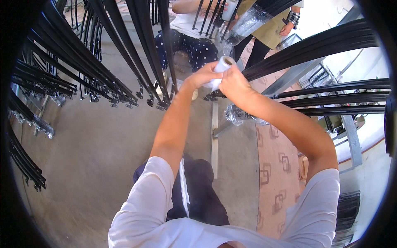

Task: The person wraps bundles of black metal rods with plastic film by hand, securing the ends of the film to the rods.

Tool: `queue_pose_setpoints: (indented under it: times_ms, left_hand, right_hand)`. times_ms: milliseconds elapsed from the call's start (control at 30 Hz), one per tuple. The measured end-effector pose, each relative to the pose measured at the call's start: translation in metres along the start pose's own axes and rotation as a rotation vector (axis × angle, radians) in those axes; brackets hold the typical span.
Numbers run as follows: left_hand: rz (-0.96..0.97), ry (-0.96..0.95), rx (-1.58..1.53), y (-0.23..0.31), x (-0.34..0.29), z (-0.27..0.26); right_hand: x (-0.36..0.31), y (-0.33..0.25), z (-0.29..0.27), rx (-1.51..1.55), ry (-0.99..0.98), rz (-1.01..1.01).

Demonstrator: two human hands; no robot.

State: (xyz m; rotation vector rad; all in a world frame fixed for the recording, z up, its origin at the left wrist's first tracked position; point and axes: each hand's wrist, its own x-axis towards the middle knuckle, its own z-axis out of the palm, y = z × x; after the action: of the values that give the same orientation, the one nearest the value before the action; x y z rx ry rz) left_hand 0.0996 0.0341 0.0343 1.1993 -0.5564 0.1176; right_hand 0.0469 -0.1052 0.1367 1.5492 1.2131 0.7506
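Both my arms reach forward to a roll of clear plastic wrap (226, 63), tilted so its brown cardboard core shows at the top. My right hand (235, 82) is closed around its right side. From the left, my left hand (204, 75) grips it with the thumb pressed near the other hand; some of its fingers are hidden. Just beyond and below the roll, the ends of a bundle of long black rods (289, 53) run down from the upper right. Plastic wrap (235, 114) clings to a metal bar below my right wrist.
Several bundles of black rods (78, 53) with small end fittings hang at the left. Ahead sits a person in dotted trousers (188, 45), holding another roll (228, 10); a second person (264, 25) stands beside. Metal frame bars (215, 140) and patterned pink floor covering (275, 177) lie right.
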Motion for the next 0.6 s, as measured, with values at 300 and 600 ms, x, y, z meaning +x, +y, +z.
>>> queue_pose_setpoints:
  times_ms: [300, 600]
  left_hand:
    - [0.093, 0.081, -0.061, 0.005, -0.049, -0.002]
    - [0.161, 0.033, 0.594, 0.03, -0.09, 0.043]
  right_hand:
    - [0.015, 0.014, -0.006, 0.305, -0.292, 0.076]
    - [0.032, 0.032, -0.031, 0.525, -0.148, 0.015]
